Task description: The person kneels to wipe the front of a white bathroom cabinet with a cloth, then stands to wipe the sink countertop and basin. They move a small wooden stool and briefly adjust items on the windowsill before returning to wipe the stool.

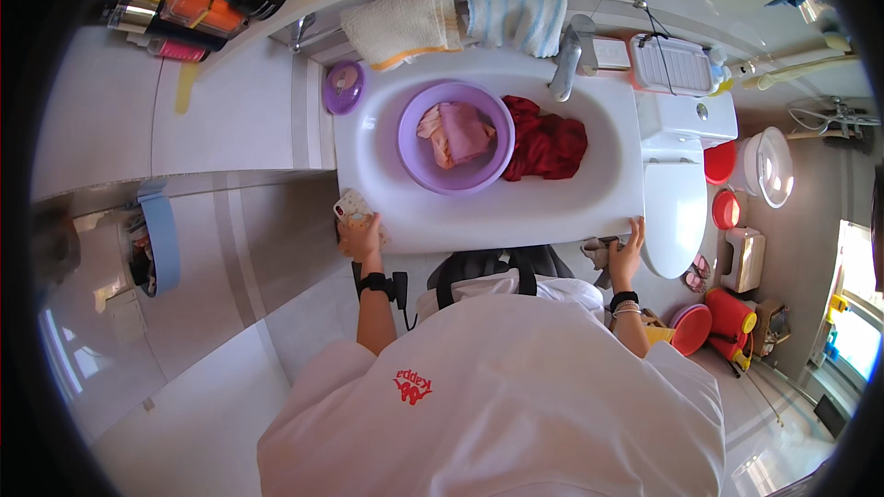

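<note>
Ahead, a white tub (543, 216), near edge partly hidden behind clothing; within, a purple basin (406, 152), dark red cloth (550, 140) to its right, pink cloth (467, 129) inside, folds hard to make out. At the near right corner, the right hand (626, 253), fingers spread wide, contact with the rim uncertain. At the near left corner, the left hand (359, 237), closed around a phone (352, 204), middle covered by fingers. Slanting from far left to near right, lens end far left; pale-cased, small-patterned.
</note>
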A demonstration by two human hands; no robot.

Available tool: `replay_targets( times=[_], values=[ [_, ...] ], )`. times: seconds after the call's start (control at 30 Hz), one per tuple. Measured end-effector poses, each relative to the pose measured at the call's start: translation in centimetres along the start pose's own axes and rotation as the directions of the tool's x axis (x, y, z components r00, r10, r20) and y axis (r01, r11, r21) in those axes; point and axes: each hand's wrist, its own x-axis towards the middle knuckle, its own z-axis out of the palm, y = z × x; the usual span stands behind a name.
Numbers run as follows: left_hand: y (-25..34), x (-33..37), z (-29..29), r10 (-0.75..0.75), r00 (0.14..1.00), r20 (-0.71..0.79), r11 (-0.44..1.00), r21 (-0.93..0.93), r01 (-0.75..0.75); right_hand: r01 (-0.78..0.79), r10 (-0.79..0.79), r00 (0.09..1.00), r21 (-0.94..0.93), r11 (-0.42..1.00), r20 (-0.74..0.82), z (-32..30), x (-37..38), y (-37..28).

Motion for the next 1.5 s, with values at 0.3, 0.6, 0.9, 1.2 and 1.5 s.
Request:
replay_targets(
  times=[0.3, 0.6, 0.9, 1.2, 1.5],
  values=[
    [-0.6, 0.0, 0.7, 0.006, 1.0, 0.012, 0.998, -0.062, -0.005, -0.019, 0.02, 1.0, -0.024, 1.0, 0.017, -0.1, 0.0, -0.2],
    [-0.4, -0.2, 0.7, 0.005, 0.999, -0.034, 1.0, -0.016, -0.005, -0.019, 0.02, 1.0, -0.027, 0.999, 0.016, -0.1, 0.0, -0.4],
    [-0.6, 0.1, 1.2, 0.033, 0.998, -0.054, 0.999, 0.016, -0.032, -0.012, 0.013, 1.0, -0.04, 0.999, 0.021, -0.5, 0.0, -0.6],
    [-1.2, 1.1, 1.0, 0.224, 0.975, -0.018, 0.971, -0.081, -0.224, 0.0, 0.002, 0.999, -0.043, 0.999, 0.053, -1.5, 0.4, -0.4],
    [-0.4, -1.6, 1.3, 0.092, 0.974, -0.207, 0.996, 0.038, -0.086, -0.086, 0.118, 0.931, 0.106, 0.991, -0.345, -4.6, 4.4, -0.1]
  ],
)
